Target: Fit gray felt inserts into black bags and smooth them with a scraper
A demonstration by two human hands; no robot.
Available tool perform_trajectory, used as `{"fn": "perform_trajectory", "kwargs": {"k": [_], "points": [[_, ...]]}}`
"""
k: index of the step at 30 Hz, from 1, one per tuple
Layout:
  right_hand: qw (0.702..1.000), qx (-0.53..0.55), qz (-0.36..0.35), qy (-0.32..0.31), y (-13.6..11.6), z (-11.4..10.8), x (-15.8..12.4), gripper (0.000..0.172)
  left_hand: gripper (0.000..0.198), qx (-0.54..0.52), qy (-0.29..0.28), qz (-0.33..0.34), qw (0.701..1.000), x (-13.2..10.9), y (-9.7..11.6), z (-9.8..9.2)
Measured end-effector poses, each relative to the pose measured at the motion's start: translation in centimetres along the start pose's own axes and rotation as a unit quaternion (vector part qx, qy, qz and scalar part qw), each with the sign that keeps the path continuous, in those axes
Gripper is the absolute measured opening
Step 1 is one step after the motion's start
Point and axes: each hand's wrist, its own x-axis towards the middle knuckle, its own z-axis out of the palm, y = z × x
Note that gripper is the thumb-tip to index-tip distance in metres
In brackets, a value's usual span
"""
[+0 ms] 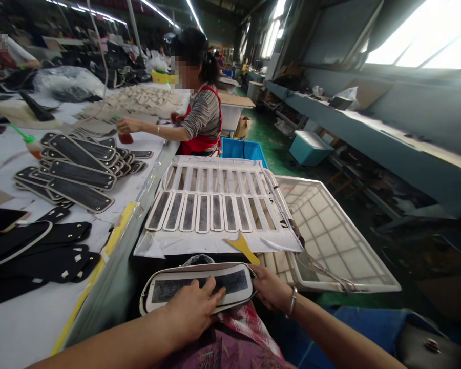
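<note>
An oblong pale panel (200,291) with a dark rectangular strip on its face lies over my lap. A thin dark-edged rim runs around it; what is beneath is mostly hidden. My left hand (194,307) rests on the panel, its fingers spread over the dark strip. At the panel's right end, my right hand (271,287) has its fingers closed on the edge. Just beyond the panel, a yellow flat scraper-like tool (244,247) lies on a white-covered slotted board (218,241). Several pale pieces with dark centres (203,212) stand in a row on that board.
Left is a table (19,328) with a stack of dark strips (82,174), black pieces (69,256) and a green-tipped bottle (33,146). A white plastic crate (330,230) sits right of the board. A co-worker (203,110) in a red apron holds a bottle ahead.
</note>
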Motion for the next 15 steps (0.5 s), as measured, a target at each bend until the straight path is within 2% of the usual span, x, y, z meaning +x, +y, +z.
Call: {"fn": "perform_trajectory", "kwargs": {"k": [2, 4, 7, 9, 12, 15], "points": [[0.999, 0.032, -0.010, -0.004, 0.6, 0.0, 0.0, 0.048, 0.057, 0.020, 0.005, 0.002, 1.000, 0.1, 0.3, 0.5], [0.993, 0.116, -0.013, -0.014, 1.4, -0.4, 0.0, 0.049, 0.058, 0.015, 0.001, 0.008, 1.000, 0.2, 0.3, 0.5], [0.963, 0.270, -0.011, -0.002, 2.9, -1.3, 0.0, 0.054, 0.057, 0.004, -0.009, 0.004, 1.000, 0.3, 0.0, 0.4], [0.946, 0.325, 0.011, -0.005, 4.2, -1.6, 0.3, 0.051, 0.057, -0.001, -0.017, -0.003, 1.000, 0.4, 0.0, 0.3], [0.939, 0.338, 0.059, -0.002, 6.5, -1.1, 1.5, 0.041, 0.059, 0.001, -0.040, -0.008, 0.999, 0.6, 0.1, 0.1], [0.954, 0.292, 0.065, 0.011, 8.4, 0.5, 3.4, 0.026, 0.061, 0.013, -0.058, -0.004, 0.998, 0.7, 0.2, -0.1]]}}
